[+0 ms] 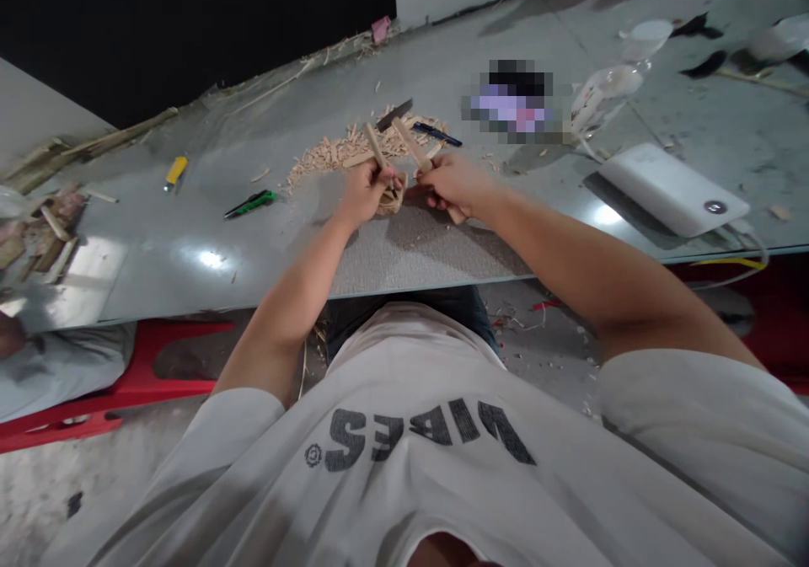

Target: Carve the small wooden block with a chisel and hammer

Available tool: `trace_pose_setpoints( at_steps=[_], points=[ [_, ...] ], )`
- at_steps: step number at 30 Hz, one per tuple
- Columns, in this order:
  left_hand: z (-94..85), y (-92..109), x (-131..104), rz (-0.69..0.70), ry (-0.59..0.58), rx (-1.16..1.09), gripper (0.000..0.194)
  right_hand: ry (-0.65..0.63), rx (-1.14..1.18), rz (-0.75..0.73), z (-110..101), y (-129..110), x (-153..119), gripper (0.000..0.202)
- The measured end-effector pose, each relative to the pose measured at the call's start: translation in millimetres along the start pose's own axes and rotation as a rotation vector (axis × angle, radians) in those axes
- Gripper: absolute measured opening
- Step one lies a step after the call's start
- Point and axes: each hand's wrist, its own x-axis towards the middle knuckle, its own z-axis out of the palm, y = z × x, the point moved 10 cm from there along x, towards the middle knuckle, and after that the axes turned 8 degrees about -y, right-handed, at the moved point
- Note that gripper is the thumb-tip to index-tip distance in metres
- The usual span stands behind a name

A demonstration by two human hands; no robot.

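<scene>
My left hand (366, 192) is closed around a pale wooden piece (375, 144) with a narrow handle-like end pointing away from me. A rounded, hollow-looking wooden part (393, 199) shows just beside those fingers; whether it belongs to the same piece is unclear. In my right hand (453, 181) is a flat wooden stick (412, 143), gripped near its middle and slanting away to the left, its lower end poking out below the palm. Both hands are close together above a grey textured mat (404, 255). Wood shavings (325, 154) lie heaped just beyond them.
Beyond the hands lie a dark blade (395, 114) and a blue cutter (437, 135). To the left are a green cutter (249, 205) and a yellow cutter (176, 173). A white power bank (673, 188) and a clear plastic cup (607, 95) stand right. Another person's sleeve (76, 361) shows at left.
</scene>
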Motion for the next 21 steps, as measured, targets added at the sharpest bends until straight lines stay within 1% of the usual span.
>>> trace_pose_setpoints(
  at_steps=[3, 5, 7, 10, 13, 16, 19, 21],
  points=[
    [-8.0, -7.5, 1.9, -0.046, 0.108, -0.042, 0.076, -0.057, 0.054, 0.011, 7.0, 1.5, 0.3, 0.040],
    [-14.3, -12.4, 2.0, -0.074, 0.180, -0.079, 0.077, -0.065, 0.095, -0.004, 7.9, -2.9, -3.4, 0.043],
    [-19.7, -14.8, 2.2, -0.083, 0.225, -0.113, 0.080, -0.062, 0.154, -0.038, 7.6, -11.0, -9.9, 0.043],
    [-24.7, -14.5, 2.4, -0.071, 0.221, -0.133, 0.083, -0.072, 0.233, -0.094, 9.9, -25.4, -22.6, 0.030],
    [-26.2, -20.1, -1.1, -0.132, 0.189, -0.178, 0.085, -0.127, 0.279, -0.140, 20.0, -36.9, -33.0, 0.021],
    [-26.2, -22.7, -6.8, -0.195, 0.190, -0.222, 0.086, -0.159, 0.278, -0.158, 30.1, -40.5, -37.1, 0.020],
    [-24.1, -16.8, -9.2, -0.180, 0.188, -0.216, 0.085, -0.140, 0.256, -0.179, 33.2, -40.9, -36.8, 0.022],
    [-23.8, -14.5, -9.9, -0.153, 0.192, -0.191, 0.083, -0.108, 0.234, -0.198, 31.0, -41.9, -36.5, 0.025]
  ],
)
